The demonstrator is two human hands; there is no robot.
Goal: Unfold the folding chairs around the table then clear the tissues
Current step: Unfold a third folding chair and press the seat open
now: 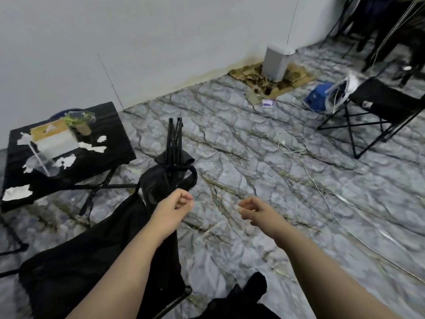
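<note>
I am reaching with my left hand [178,203] curled, my right hand [250,209] half-open, both gripping nothing; the folded chair [173,157] is waiting, tissues [93,147] are lying on the counter [110,116]

Black folded chair [174,157] collapsed on floor; torn white tissues [94,147] strewn across black table [115,134].
</note>
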